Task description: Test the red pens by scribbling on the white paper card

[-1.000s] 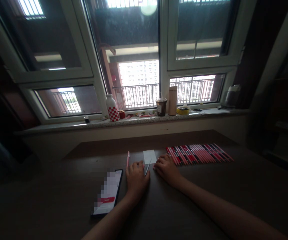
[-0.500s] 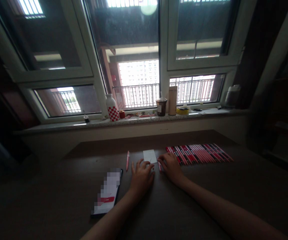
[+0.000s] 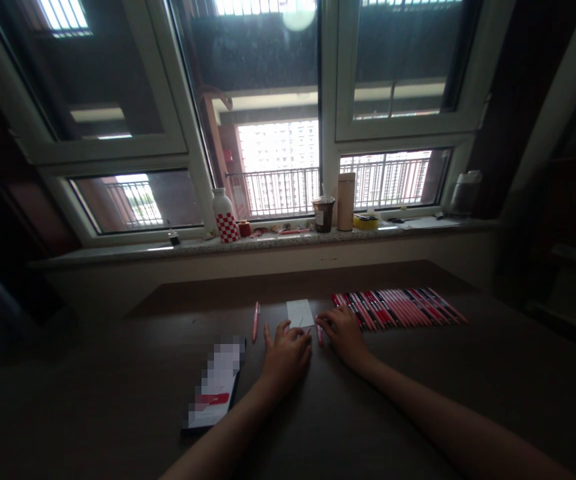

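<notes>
My right hand [image 3: 344,335] has its fingertips closed on the upper part of a short pink and red pen piece [image 3: 320,335], probably part of a pen, upright on the table just left of the fingers. Beside it, my left hand [image 3: 287,355] lies low over the table with fingers bent; a small pinkish tip shows by its thumb and forefinger, too small to name. White paper [image 3: 299,312] lies flat beyond the left fingertips. A pink pen [image 3: 255,323] rests apart to the left of that hand.
A row of pink, red and black pens [image 3: 398,308] lies beyond my right hand. Near my left forearm is a phone [image 3: 213,390] with a blurred screen. On the windowsill stand a checkered bottle [image 3: 227,223], a drink cup [image 3: 323,217] and a tan flask [image 3: 346,203].
My left hand has shifted slightly right, with its fingers drawn in a little. The right hand stays almost in place, and more of the piece beside it shows.
</notes>
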Action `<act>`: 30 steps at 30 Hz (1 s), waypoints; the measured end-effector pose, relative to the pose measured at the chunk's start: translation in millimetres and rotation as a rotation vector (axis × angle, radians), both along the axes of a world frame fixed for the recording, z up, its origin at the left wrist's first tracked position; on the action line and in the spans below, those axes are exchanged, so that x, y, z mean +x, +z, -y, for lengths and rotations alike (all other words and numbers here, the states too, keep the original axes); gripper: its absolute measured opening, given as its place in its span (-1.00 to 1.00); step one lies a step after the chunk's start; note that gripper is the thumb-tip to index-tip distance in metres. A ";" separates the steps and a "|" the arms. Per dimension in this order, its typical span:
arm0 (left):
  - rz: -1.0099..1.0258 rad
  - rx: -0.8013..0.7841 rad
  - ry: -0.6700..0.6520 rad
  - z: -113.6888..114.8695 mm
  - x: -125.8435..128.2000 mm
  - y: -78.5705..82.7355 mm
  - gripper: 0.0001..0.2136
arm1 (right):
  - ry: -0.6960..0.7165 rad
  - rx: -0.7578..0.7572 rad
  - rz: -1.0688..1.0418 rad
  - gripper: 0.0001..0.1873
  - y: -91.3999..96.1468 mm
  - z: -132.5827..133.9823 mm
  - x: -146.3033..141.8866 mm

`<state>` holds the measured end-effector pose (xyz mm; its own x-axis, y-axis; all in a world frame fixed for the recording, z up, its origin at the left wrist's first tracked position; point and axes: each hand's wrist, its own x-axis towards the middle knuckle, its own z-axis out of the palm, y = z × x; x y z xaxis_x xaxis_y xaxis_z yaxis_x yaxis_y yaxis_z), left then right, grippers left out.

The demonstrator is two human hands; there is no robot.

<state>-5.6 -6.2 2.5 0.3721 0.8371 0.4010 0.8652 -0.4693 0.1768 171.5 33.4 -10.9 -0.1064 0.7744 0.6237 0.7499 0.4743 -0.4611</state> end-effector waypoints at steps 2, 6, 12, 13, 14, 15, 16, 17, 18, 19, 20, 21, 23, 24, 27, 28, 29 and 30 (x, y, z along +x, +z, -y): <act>0.003 -0.006 -0.003 0.2 -0.3 0.4 -0.76 | 0.008 -0.003 0.004 -0.88 -1.0 -1.1 0.5; 0.013 -0.001 0.006 1.1 -0.2 1.6 -0.75 | 0.004 -0.010 0.004 -0.87 -3.1 -3.4 1.3; 0.064 0.014 0.030 0.0 0.1 4.4 -0.75 | 0.002 -0.026 0.024 -0.77 -4.6 -5.3 2.0; 0.078 0.012 0.033 -0.3 -0.4 5.0 -0.75 | 0.009 -0.028 0.027 -0.76 -4.4 -5.2 2.0; 0.093 0.011 0.038 -0.5 -1.1 5.7 -0.75 | 0.018 -0.030 0.029 -0.77 -3.9 -5.0 1.8; 0.110 0.014 0.041 -0.6 -1.8 6.4 -0.75 | 0.029 -0.031 0.030 -0.78 -3.4 -4.6 1.6; 0.127 0.019 0.045 -0.7 -2.6 7.1 -0.75 | 0.038 -0.029 0.029 -0.79 -2.7 -4.2 1.3; 0.146 0.027 0.050 -0.6 -3.4 7.8 -0.75 | 0.046 -0.026 0.028 -0.80 -2.1 -3.7 0.9; 0.168 0.036 0.054 -0.6 -4.0 8.4 -0.75 | 0.054 -0.022 0.029 -0.81 -1.4 -3.2 0.6; 0.190 0.047 0.057 -0.6 -4.5 8.8 -0.77 | 0.064 -0.020 0.029 -0.82 -0.9 -2.8 0.4; 0.212 0.059 0.058 -0.6 -4.9 9.1 -0.78 | 0.078 -0.020 0.030 -0.82 -0.4 -2.4 0.1; 0.230 0.071 0.055 -0.8 -5.1 9.3 -0.80 | 0.093 -0.022 0.030 -0.82 -0.1 -2.1 -0.1; 0.257 0.090 0.040 -1.3 -5.0 8.9 -0.82 | 0.124 -0.029 0.026 -0.83 0.4 -1.6 -0.5; 0.267 0.093 0.030 -1.7 -4.9 8.4 -0.82 | 0.135 -0.031 0.022 -0.83 0.6 -1.3 -0.8; 0.301 0.084 0.016 -2.9 -4.4 6.9 -0.82 | 0.154 -0.032 0.019 -0.84 2.0 0.1 -1.8; 0.312 0.079 0.017 -3.3 -4.3 6.5 -0.82 | 0.156 -0.034 0.019 -0.85 2.7 0.8 -2.2; 0.320 0.073 0.020 -3.5 -4.4 6.4 -0.82 | 0.155 -0.037 0.019 -0.86 3.3 1.5 -2.5; 0.326 0.067 0.025 -3.6 -4.4 6.4 -0.82 | 0.155 -0.040 0.020 -0.86 3.9 2.1 -2.7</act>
